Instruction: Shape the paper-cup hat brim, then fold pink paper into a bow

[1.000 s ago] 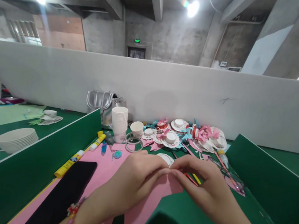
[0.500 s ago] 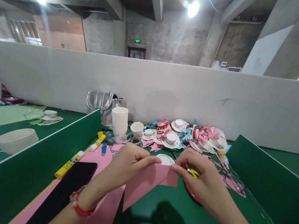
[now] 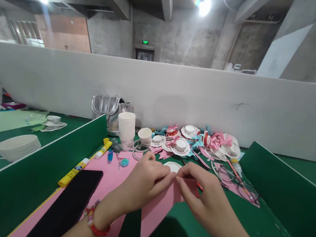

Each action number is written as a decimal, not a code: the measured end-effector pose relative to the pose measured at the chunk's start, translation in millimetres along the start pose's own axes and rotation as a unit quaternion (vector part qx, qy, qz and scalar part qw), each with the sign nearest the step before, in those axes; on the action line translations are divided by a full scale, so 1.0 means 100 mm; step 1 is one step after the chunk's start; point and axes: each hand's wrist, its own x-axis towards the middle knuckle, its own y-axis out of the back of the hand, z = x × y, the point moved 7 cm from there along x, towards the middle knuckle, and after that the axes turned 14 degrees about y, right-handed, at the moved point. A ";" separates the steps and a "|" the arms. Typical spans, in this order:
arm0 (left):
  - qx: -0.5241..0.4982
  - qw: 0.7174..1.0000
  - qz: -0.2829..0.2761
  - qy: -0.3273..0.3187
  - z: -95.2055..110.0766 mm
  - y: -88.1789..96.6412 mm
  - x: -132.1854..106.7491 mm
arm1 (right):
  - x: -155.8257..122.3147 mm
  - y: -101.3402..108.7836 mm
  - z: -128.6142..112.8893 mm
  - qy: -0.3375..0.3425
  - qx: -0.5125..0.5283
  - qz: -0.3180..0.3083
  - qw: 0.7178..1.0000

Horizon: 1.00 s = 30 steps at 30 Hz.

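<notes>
A piece of pink paper (image 3: 156, 214) hangs from both hands above the green table, its long corner pointing down toward me. My left hand (image 3: 147, 180) pinches its upper edge between thumb and fingers; a red beaded bracelet (image 3: 93, 219) circles that wrist. Close beside it, my right hand (image 3: 199, 189) pinches the same edge, the fingertips of both hands almost meeting. Just beyond the fingertips lies a white lacy paper plate (image 3: 173, 166), partly covered. Behind my right hand, a bit of red handle (image 3: 199, 186) shows, mostly hidden.
To the left lie a black phone (image 3: 66, 207), glue sticks (image 3: 73, 172) and pink sheets (image 3: 111, 202). Stacked paper cups (image 3: 126, 129), a tape roll (image 3: 141, 149) and a pile of paper crafts (image 3: 180, 147) stand at the back. Glasses (image 3: 237, 180) lie right. Green dividers (image 3: 287, 203) flank the space.
Both hands have drawn closer together along the paper's edge, the left moving right. The paper's lower corner has swung down and right. A small blue pompom beside my left hand is now uncovered.
</notes>
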 end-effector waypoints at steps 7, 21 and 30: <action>-0.118 0.991 -0.026 0.065 -0.11 0.06 0.02 | 0.00 -0.01 0.08 -0.048 0.029 0.002 0.998; -0.288 0.920 -0.146 0.221 -0.70 -0.50 -0.09 | -0.30 -0.39 0.58 -0.185 0.098 -0.035 0.977; -0.279 0.900 -0.172 0.289 -1.19 -0.72 -0.44 | -1.04 -0.59 1.28 -0.296 0.127 -0.026 0.946</action>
